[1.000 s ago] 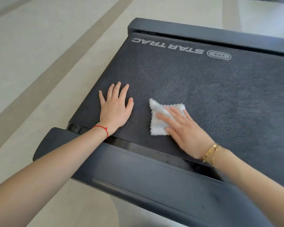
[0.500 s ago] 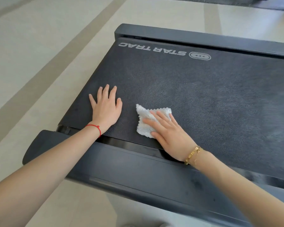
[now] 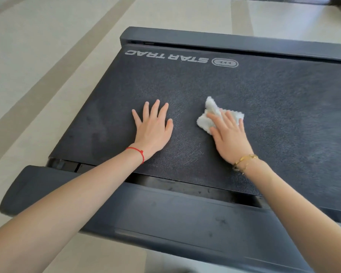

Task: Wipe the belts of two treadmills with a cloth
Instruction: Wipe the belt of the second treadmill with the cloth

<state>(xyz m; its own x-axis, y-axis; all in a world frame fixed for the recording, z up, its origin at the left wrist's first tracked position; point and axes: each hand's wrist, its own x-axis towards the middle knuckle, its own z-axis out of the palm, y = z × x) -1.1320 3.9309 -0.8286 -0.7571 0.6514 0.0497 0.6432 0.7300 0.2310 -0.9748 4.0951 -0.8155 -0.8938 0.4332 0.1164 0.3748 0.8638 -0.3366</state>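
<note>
"star trac" plus oval logo printed upside down on treadmill belt [image 3: 244, 91].

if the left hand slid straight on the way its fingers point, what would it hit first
Only bare belt lies ahead of the left hand; the first thing it would meet is probably the STAR TRAC lettering, then the far end cap.

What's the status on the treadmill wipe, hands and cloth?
Left hand flat on belt, bracing. Right hand pressing white cloth onto belt, fingers straight. Nothing in the way.
</note>
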